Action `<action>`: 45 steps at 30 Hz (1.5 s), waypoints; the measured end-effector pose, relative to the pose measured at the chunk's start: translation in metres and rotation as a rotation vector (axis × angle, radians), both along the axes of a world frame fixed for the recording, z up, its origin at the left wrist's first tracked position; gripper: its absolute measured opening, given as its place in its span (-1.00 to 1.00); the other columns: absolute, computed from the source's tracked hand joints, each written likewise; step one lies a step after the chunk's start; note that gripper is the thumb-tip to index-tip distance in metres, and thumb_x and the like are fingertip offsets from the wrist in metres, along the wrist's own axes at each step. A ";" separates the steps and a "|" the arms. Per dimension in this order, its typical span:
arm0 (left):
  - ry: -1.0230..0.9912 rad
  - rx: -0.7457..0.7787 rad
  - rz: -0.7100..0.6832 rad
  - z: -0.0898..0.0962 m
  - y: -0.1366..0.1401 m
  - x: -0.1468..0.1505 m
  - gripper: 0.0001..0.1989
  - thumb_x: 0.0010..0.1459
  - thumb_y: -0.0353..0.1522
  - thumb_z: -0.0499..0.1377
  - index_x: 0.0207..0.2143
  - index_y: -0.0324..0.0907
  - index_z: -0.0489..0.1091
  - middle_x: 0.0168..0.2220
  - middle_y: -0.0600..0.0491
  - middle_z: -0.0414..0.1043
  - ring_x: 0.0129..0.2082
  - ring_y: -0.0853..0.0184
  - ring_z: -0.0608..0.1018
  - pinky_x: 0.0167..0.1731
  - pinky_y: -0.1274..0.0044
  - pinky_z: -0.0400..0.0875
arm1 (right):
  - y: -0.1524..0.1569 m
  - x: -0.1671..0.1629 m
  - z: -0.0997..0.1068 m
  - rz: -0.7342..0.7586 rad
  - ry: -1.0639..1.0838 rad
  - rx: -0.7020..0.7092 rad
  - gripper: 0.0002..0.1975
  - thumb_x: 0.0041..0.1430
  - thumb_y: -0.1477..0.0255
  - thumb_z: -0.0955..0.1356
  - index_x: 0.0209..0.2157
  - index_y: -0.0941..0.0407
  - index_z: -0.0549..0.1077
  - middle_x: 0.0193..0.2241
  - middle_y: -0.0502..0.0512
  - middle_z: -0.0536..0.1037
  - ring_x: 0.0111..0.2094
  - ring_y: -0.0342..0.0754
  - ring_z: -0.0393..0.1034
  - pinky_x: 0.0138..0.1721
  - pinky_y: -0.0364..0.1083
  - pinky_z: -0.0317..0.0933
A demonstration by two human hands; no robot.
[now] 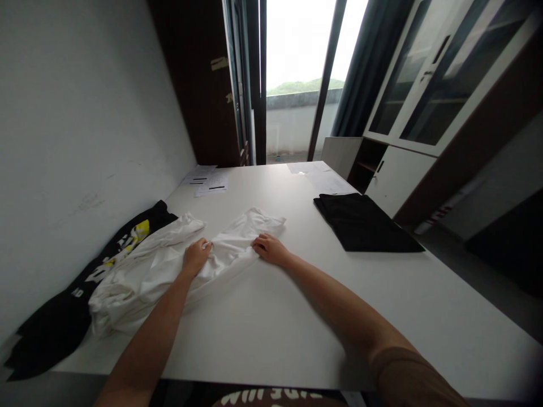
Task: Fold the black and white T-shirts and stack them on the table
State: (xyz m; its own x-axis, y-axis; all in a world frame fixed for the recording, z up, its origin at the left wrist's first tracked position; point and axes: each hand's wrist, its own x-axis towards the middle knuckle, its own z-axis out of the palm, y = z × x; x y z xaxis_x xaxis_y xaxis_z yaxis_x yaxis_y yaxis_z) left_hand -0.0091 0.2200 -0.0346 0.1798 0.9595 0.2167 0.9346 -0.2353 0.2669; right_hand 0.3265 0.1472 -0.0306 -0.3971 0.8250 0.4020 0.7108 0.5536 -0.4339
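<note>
A crumpled white garment [165, 265] lies across the left half of the white table [271, 339]. My left hand [197, 255] is closed on a fold near its middle, thumb and fingers pinching the cloth. Further right, my right hand [268, 247] grips the cloth near the garment's narrower right end, fingers curled over it. The stretch of fabric between my hands is wrinkled. Whether it is a shirt or another kind of garment I cannot tell. Beneath and behind its left side lies a black garment [63, 316] with yellow and white print.
A folded black cloth [369, 223] lies at the table's right side. Paper sheets [212, 181] rest at the far left, and more papers [326, 182] at the far right. A wall [85, 113] borders the left; a white cabinet [407, 175] stands beyond the right edge.
</note>
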 end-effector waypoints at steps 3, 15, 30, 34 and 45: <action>-0.001 -0.010 0.005 0.000 0.000 0.000 -0.73 0.39 -0.17 0.04 -0.20 -0.09 0.46 -0.21 -0.02 0.60 -0.17 0.21 0.56 -0.21 0.49 0.23 | 0.001 0.001 -0.002 -0.076 -0.042 0.040 -0.85 0.35 0.37 0.37 -0.15 0.07 0.58 -0.19 0.15 0.51 -0.08 0.04 0.31 0.06 0.00 0.16; -0.026 -0.041 0.038 0.007 -0.005 0.004 -0.75 0.39 -0.17 0.06 -0.13 -0.08 0.46 -0.15 -0.04 0.60 -0.14 0.21 0.56 -0.19 0.50 0.23 | 0.004 0.005 -0.005 -0.253 -0.072 -0.057 -0.70 0.33 0.36 0.37 0.08 0.00 0.49 -0.07 0.14 0.59 -0.09 0.05 0.46 -0.01 -0.05 0.21; -0.004 -0.032 0.027 0.004 -0.002 0.003 -0.74 0.40 -0.16 0.05 -0.11 -0.08 0.45 -0.15 -0.04 0.60 -0.14 0.20 0.56 -0.20 0.49 0.23 | 0.002 0.007 -0.003 -0.253 -0.072 0.034 -0.69 0.35 0.26 0.37 0.06 0.04 0.52 -0.06 0.22 0.55 0.03 0.12 0.36 0.10 0.05 0.17; -0.009 -0.025 0.029 0.003 -0.002 0.003 -0.74 0.40 -0.15 0.05 -0.13 -0.08 0.45 -0.16 -0.04 0.61 -0.14 0.20 0.57 -0.21 0.49 0.22 | 0.000 0.008 -0.003 -0.003 -0.067 0.014 -0.54 0.30 0.22 0.41 0.21 -0.08 0.44 0.18 0.20 0.42 0.23 0.15 0.23 0.26 0.16 0.05; -0.014 -0.020 0.012 0.001 0.000 0.002 -0.74 0.40 -0.16 0.05 -0.12 -0.08 0.46 -0.16 -0.05 0.60 -0.13 0.19 0.57 -0.19 0.49 0.22 | 0.000 -0.005 0.004 0.188 -0.087 0.005 -0.87 0.35 0.32 0.35 -0.25 0.05 0.51 -0.08 0.15 0.55 0.04 0.05 0.36 0.17 0.05 0.12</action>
State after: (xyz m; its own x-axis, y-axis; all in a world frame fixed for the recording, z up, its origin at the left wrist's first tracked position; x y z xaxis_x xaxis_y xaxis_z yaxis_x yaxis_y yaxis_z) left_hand -0.0075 0.2196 -0.0334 0.1654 0.9658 0.1996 0.9335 -0.2186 0.2842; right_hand 0.3219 0.1468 -0.0262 -0.5769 0.7313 0.3638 0.6295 0.6819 -0.3724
